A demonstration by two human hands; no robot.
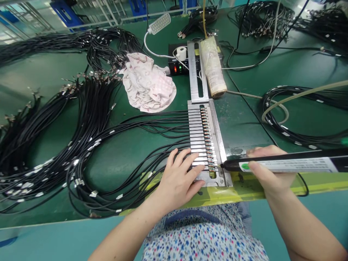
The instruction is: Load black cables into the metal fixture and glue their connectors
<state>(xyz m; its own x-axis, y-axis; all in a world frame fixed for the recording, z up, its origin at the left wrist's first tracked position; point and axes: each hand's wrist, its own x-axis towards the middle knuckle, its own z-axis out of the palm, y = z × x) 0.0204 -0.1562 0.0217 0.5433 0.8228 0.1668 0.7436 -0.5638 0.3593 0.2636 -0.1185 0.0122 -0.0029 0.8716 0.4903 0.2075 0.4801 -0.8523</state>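
A metal fixture on the green bench holds several black cables side by side in slots, their copper ends lined up along a groove. My left hand lies flat with fingers spread, pressing the nearest cables down onto the fixture's near end. My right hand grips a black soldering iron like a pen. Its tip touches a cable end at the fixture's near right corner.
Big bundles of black cables cover the left of the bench. A crumpled pale cloth lies behind the fixture, beside a small black power box, a white lamp and a wrapped roll. More cable coils lie right.
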